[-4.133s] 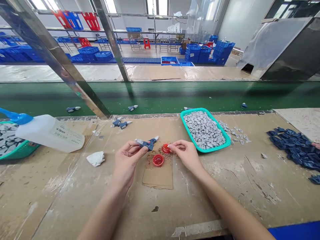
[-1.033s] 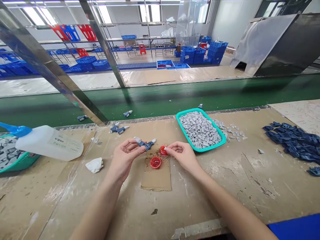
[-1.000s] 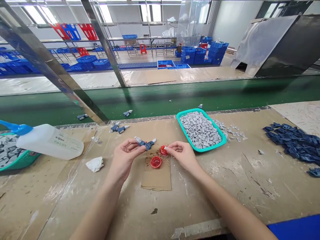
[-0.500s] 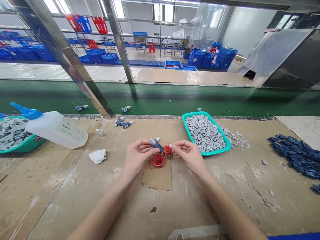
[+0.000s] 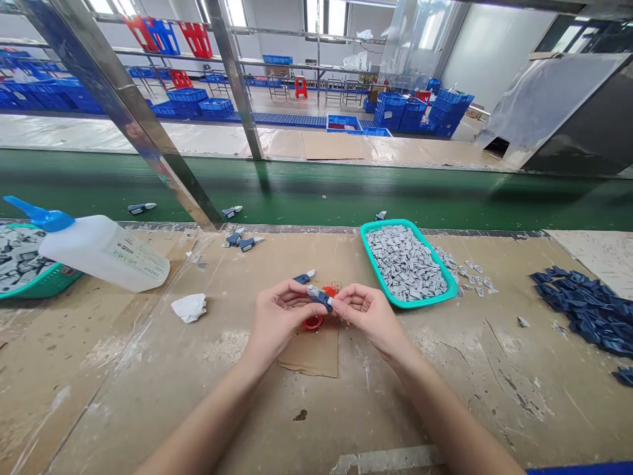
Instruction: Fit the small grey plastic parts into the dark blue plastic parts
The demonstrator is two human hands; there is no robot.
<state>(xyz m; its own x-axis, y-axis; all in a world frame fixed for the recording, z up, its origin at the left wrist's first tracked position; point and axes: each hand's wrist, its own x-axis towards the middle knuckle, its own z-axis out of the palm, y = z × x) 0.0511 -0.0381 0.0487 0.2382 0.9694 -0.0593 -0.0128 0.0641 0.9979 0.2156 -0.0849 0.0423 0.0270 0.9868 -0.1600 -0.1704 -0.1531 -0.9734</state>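
My left hand [image 5: 281, 315] is closed, pinching a small dark-blue and grey plastic part [image 5: 320, 297] between thumb and fingers. The fingertips of my right hand [image 5: 366, 315] hold a tiny light-grey piece [image 5: 330, 301] against the right end of that part. Below and behind the hands are a red dish [image 5: 312, 324] and a second red container [image 5: 330, 290], both partly hidden. They sit by a torn cardboard piece [image 5: 311, 357]. Just beyond my left fingers lies another blue-and-grey part [image 5: 303, 278].
To the right stands a green tray [image 5: 420, 305] of grey pieces, with loose ones beside it. Dark-blue parts [image 5: 588, 307] are heaped at far right. On the left are a white bottle [image 5: 111, 254], a crumpled tissue [image 5: 189, 307] and a green basket [image 5: 54, 288]. Behind runs a green conveyor belt [image 5: 316, 191].
My hands have come together over the red containers, and the small grey piece now meets the blue part. The parts on the belt have shifted left.
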